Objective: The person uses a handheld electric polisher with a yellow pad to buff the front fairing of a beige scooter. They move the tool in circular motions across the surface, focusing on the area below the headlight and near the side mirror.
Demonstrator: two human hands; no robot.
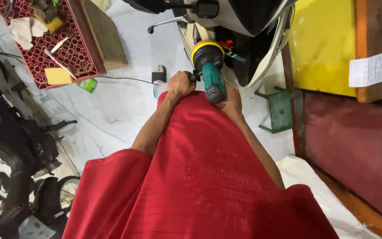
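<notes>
Polisher [209, 71], a green and black power tool with a yellow-edged pad, is pressing against the white and black body panel of a scooter [244, 26] straight ahead of the person. Left hand [180, 84] is clenching the tool's side handle in a closed grip. Right hand [231, 102] is wrapping around the rear of the body, grip clenched. A red crate [82, 53] is sitting on the floor at upper left, and a green stool [279, 110] is standing at the right.

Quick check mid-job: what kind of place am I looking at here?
Likely a motorcycle repair or detailing workshop: a white-and-black scooter body, a green handheld polisher with yellow pad gripped by both hands, and a red plastic crate of tools on the floor.
</notes>
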